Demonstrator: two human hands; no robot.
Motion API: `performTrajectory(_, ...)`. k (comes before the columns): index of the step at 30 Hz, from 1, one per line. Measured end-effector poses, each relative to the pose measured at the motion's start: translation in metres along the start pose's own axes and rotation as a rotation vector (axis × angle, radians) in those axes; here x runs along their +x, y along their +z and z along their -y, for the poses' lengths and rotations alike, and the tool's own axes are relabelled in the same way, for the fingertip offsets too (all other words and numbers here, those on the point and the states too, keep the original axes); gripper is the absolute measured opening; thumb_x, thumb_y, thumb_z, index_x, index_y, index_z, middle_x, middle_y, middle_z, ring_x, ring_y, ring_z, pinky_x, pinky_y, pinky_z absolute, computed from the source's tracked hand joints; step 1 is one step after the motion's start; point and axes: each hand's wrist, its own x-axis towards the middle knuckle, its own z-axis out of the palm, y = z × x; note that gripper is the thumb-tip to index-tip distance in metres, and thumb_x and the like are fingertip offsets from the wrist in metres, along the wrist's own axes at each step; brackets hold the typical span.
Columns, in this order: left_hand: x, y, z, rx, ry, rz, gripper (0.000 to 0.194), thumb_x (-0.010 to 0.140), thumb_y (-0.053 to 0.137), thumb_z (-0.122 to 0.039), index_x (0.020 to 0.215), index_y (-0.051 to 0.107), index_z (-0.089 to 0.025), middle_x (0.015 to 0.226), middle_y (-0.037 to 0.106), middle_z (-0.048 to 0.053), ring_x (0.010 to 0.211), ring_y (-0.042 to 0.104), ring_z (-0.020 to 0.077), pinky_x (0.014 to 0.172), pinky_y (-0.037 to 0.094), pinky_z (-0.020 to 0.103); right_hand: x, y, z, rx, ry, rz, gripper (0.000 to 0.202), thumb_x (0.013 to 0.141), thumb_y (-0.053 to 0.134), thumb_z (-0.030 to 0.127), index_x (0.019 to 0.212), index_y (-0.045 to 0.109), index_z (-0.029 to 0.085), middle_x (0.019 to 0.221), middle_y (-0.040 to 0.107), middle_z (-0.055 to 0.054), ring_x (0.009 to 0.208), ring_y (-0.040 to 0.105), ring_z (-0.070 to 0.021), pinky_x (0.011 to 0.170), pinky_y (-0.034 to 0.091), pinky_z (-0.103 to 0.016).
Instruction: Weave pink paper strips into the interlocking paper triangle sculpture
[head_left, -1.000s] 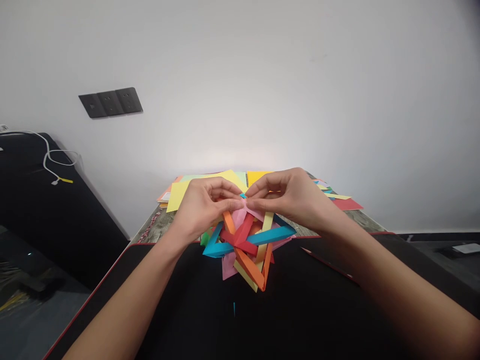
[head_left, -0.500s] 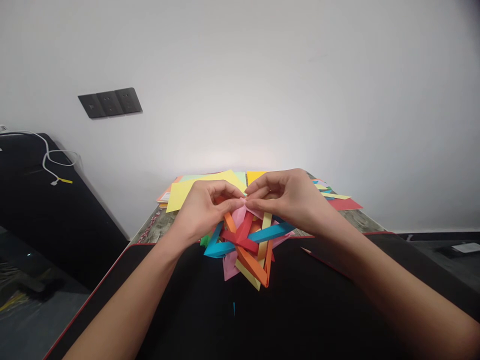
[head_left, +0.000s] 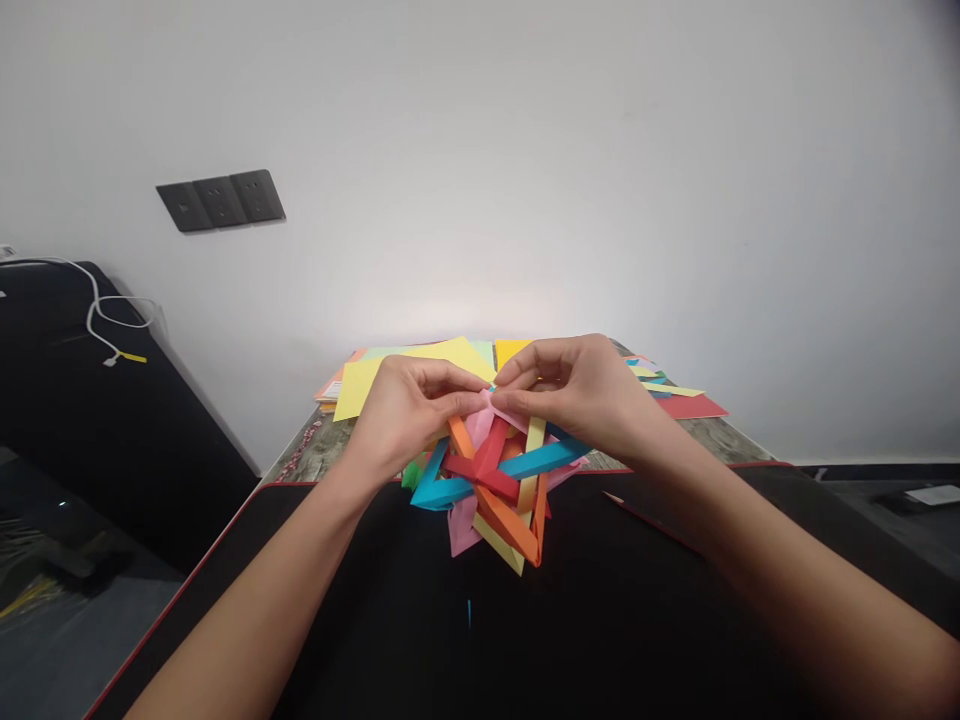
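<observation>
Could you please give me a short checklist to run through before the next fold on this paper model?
1. Left hand pinching the top of the paper model: ok.
2. Right hand pinching the same top point, fingertips meeting the left's: ok.
3. Pink strip seated fully in its joint: cannot tell, fingers cover it.
4. Model's lower tips resting on the black mat: ok.
5. Spare coloured sheets lying behind the hands: ok.
6. Small blue scrap on the mat, apart from the model: ok.
</observation>
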Motion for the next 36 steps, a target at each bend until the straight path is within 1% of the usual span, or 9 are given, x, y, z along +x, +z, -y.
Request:
performTrajectory(4, 0.0, 0.0, 0.0, 0.006, -0.024, -0.026, 0.009, 0.063, 0.079, -0.019, 0.071, 0.076, -0.016, 0.069, 0.075, 0.002, 0.071, 0.071, 0.0195, 0.065, 0.057, 0.025, -0.001, 0.005, -0.002, -0.049, -0.077, -0.069, 0.006, 0.07, 0.07, 0.014, 0.069, 0.064, 0.015, 0.061, 0.069, -0.002, 0.045, 0.062, -0.0119, 0.04, 0.045, -0.022)
performTrajectory(9, -0.001, -0.001, 0.0, 0.059, 0.026, 0.004, 0.008, 0.064, 0.079, -0.021, 0.07, 0.076, -0.015, 0.071, 0.075, 0.002, 0.07, 0.07, 0.0182, 0.064, 0.056, 0.024, 0.004, -0.001, -0.01, 0.117, 0.087, -0.021, 0.014, 0.066, 0.076, 0.021, 0.074, 0.066, 0.016, 0.061, 0.07, -0.002, 0.051, 0.063, -0.0123, 0.044, 0.046, -0.021)
performTrajectory(11, -0.001, -0.001, 0.001, 0.051, 0.025, 0.009, 0.009, 0.065, 0.078, -0.022, 0.07, 0.076, -0.016, 0.071, 0.075, 0.002, 0.07, 0.07, 0.0178, 0.064, 0.056, 0.024, 0.005, -0.005, -0.012, 0.146, 0.103, 0.012, 0.015, 0.067, 0.077, 0.024, 0.076, 0.068, 0.017, 0.064, 0.072, -0.003, 0.056, 0.065, -0.0137, 0.048, 0.049, -0.022)
performTrajectory(16, 0.001, 0.0, 0.003, -0.016, 0.019, 0.022, 0.007, 0.064, 0.079, -0.018, 0.07, 0.076, -0.017, 0.07, 0.075, 0.0, 0.07, 0.07, 0.0158, 0.064, 0.056, 0.021, 0.004, -0.007, -0.009, 0.092, 0.064, 0.019, 0.009, 0.071, 0.074, 0.022, 0.076, 0.07, 0.017, 0.065, 0.072, -0.002, 0.057, 0.066, -0.0134, 0.051, 0.051, -0.023)
performTrajectory(20, 0.001, -0.001, 0.004, -0.008, 0.006, -0.011, 0.007, 0.063, 0.079, -0.018, 0.069, 0.076, -0.017, 0.067, 0.075, 0.0, 0.068, 0.069, 0.0159, 0.063, 0.056, 0.022, 0.002, 0.0, -0.006, 0.049, 0.019, -0.032, 0.01, 0.07, 0.074, 0.022, 0.075, 0.068, 0.016, 0.064, 0.071, -0.003, 0.054, 0.065, -0.0134, 0.047, 0.049, -0.022)
performTrajectory(25, 0.0, 0.0, 0.003, -0.006, -0.018, -0.027, 0.007, 0.063, 0.078, -0.017, 0.069, 0.076, -0.016, 0.068, 0.075, 0.002, 0.071, 0.07, 0.0186, 0.066, 0.057, 0.025, 0.0, 0.01, -0.004, -0.016, -0.056, -0.117, 0.006, 0.069, 0.07, 0.012, 0.07, 0.065, 0.015, 0.058, 0.068, -0.001, 0.046, 0.063, -0.0121, 0.04, 0.046, -0.02)
performTrajectory(30, 0.001, -0.005, 0.0, -0.001, 0.007, 0.056, 0.006, 0.068, 0.076, -0.017, 0.073, 0.077, -0.016, 0.074, 0.077, 0.003, 0.075, 0.071, 0.0183, 0.069, 0.057, 0.024, 0.002, 0.006, -0.008, 0.048, -0.016, -0.058, 0.009, 0.068, 0.073, 0.017, 0.074, 0.066, 0.015, 0.06, 0.07, -0.001, 0.046, 0.061, -0.0099, 0.036, 0.04, -0.017)
performTrajectory(33, 0.001, -0.007, -0.002, -0.001, 0.017, 0.108, 0.005, 0.068, 0.075, -0.015, 0.072, 0.077, -0.017, 0.074, 0.077, 0.001, 0.072, 0.071, 0.0158, 0.066, 0.056, 0.021, 0.002, 0.002, -0.008, 0.068, 0.007, -0.022, 0.01, 0.068, 0.074, 0.017, 0.075, 0.066, 0.014, 0.06, 0.071, -0.002, 0.049, 0.063, -0.0107, 0.041, 0.045, -0.018)
performTrajectory(36, 0.001, -0.008, -0.002, -0.01, 0.009, 0.105, 0.004, 0.067, 0.077, -0.016, 0.071, 0.077, -0.017, 0.071, 0.076, 0.0, 0.069, 0.07, 0.0147, 0.063, 0.056, 0.02, 0.002, -0.002, -0.006, 0.04, 0.008, 0.002, 0.01, 0.069, 0.074, 0.019, 0.077, 0.068, 0.015, 0.064, 0.073, -0.003, 0.056, 0.066, -0.0133, 0.049, 0.05, -0.021)
